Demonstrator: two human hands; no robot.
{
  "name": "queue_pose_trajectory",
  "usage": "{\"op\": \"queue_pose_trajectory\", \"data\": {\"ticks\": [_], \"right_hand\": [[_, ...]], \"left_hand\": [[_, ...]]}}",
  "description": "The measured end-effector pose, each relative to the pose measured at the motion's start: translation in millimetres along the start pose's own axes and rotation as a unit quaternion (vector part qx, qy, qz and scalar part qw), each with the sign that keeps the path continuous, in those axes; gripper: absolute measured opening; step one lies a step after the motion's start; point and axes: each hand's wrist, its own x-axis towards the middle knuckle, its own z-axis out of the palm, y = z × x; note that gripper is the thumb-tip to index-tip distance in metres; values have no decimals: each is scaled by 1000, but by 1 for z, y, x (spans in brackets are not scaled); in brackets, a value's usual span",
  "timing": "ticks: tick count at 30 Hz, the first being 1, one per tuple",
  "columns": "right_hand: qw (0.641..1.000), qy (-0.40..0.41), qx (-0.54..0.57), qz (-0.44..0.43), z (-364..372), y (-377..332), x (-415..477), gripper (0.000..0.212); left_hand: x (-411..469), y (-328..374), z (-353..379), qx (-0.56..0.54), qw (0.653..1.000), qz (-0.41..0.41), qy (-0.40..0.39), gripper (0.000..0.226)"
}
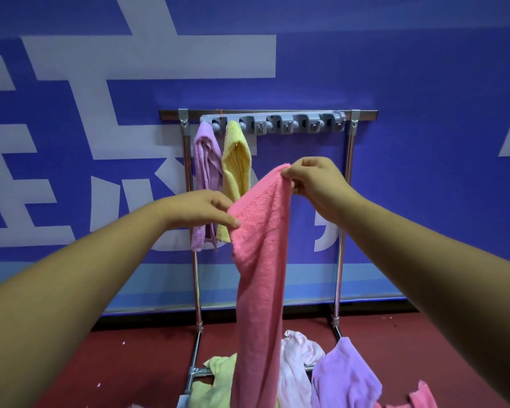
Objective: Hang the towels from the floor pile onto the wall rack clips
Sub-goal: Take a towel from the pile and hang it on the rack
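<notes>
1. Our right grip (312, 187) pinches the top corner of the pink towel (259, 275), raised before the rack and below the clip strip (280, 125).
2. Our left grip (200, 212) pinches its left edge, lower down.
3. The purple towel (205, 172) and yellow towel (236, 160) hang from the leftmost clips; the clips to their right are open.
4. The floor pile (336, 375) lies beneath.
</notes>
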Motion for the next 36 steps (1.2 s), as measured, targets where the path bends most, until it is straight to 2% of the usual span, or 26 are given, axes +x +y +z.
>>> {"op": "queue_pose_trajectory", "data": {"ticks": [3,6,8,9,10,11,12,13,14,16,17,18,24,26,28,33,36], "right_hand": [[997,55,-36,27,-15,14,5,23],[992,71,-83,57,-24,26,3,21],[994,66,-66,59,-23,19,3,21],[996,61,-21,53,-22,11,4,20],[996,46,55,49,-21,1,6,19],[987,22,152,54,-21,-9,7,18],[971,-2,231,68,-22,-17,8,17],[962,-18,262,78,-23,-21,8,18],[969,-16,230,86,-25,-20,9,20],[996,34,30,75,-30,-5,11,23],[996,49,-56,59,-32,1,10,24],[993,52,-96,47,-33,6,10,25],[994,58,-95,-7,-29,15,16,24],[992,72,-101,-10,-28,17,19,23],[992,79,-94,-10,-28,18,20,22],[992,99,-74,-16,-27,20,23,14],[991,107,-77,-6,-27,22,24,18]], "left_hand": [[0,-12,-4,-2,998,-20,55,14],[3,-9,-8,29,985,-28,171,20],[7,-1,-12,109,962,-24,249,20],[9,4,-15,100,956,-10,274,19],[12,9,-20,25,960,15,278,18],[13,13,-25,-96,959,46,261,17],[12,18,-29,-212,947,65,233,18],[11,19,-33,-277,935,78,207,17],[10,18,-35,-273,938,76,200,17],[11,13,-37,-106,967,23,231,16],[11,9,-36,-36,967,-1,252,16],[11,7,-35,-10,965,-9,263,16],[18,3,-32,28,949,18,315,13],[20,5,-31,80,946,13,315,20],[21,7,-33,88,946,8,313,25],[16,10,-35,35,966,8,254,8],[11,14,-33,60,976,15,208,9]]}}
